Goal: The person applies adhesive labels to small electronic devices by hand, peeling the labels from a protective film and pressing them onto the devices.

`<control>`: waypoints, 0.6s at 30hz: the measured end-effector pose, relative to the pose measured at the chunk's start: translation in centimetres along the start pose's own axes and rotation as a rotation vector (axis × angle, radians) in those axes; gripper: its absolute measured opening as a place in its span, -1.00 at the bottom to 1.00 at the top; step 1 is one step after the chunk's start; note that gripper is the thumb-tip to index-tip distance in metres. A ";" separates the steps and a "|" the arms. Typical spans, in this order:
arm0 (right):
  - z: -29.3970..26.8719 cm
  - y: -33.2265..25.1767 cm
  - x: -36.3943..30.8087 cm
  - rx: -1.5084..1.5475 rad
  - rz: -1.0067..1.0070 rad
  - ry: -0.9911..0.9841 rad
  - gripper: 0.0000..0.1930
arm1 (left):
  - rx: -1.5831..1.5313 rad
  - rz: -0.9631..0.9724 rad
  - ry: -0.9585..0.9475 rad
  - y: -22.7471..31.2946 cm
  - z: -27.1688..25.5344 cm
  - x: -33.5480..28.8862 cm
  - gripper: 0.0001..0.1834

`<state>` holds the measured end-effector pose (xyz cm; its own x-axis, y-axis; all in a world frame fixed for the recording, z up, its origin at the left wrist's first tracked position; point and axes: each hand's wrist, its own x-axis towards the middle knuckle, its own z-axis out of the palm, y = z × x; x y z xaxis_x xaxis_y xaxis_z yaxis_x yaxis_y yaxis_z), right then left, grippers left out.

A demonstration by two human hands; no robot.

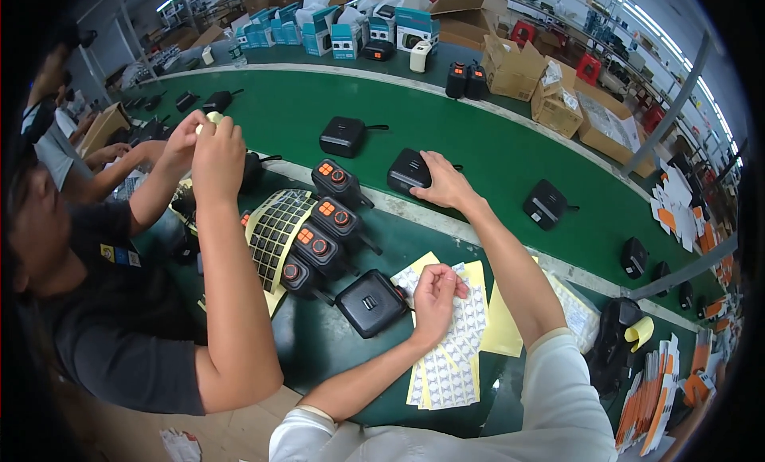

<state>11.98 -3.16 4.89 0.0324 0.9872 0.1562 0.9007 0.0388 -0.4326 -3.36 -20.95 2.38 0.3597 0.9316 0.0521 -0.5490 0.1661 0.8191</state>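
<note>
My right hand [444,181] reaches onto the green conveyor belt [470,147] and grips the near right side of a boxy black device [407,172], thumb at the front and fingers over the top. My left hand [438,298] is curled closed above several overlapping sticker sheets [448,366] with yellow backing. Whatever its fingertips may hold is hidden. Just left of that hand, a black case-like device [371,303] lies on the green table. Beyond it stand several black devices with orange buttons [336,213], and a black-and-yellow label sheet [279,235] leans against them.
At the left, a co-worker's raised hands [213,147] hold something pale yellow. More black devices [343,136] sit along the belt, one [547,204] to the right. Teal boxes [347,39] and open cartons [514,67] line the far side. Orange-and-white packaging [649,394] is stacked at lower right.
</note>
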 end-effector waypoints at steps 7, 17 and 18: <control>-3.9 -1.2 -4.1 0.578 0.140 0.011 -0.14 | 0.072 0.168 0.168 6.0 -0.2 3.9 -0.85; -3.7 -4.7 -12.8 1.294 0.134 0.292 -0.21 | 0.219 0.247 0.121 7.2 1.0 6.9 -0.91; -3.8 -4.7 -12.9 1.295 0.144 0.306 -0.21 | 0.225 0.239 0.117 7.3 1.1 6.8 -0.91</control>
<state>8.94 -16.62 8.28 0.3397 0.9275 0.1561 -0.1699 0.2237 -0.9597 -4.15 -13.79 9.32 0.1448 0.9684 0.2029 -0.4223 -0.1250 0.8978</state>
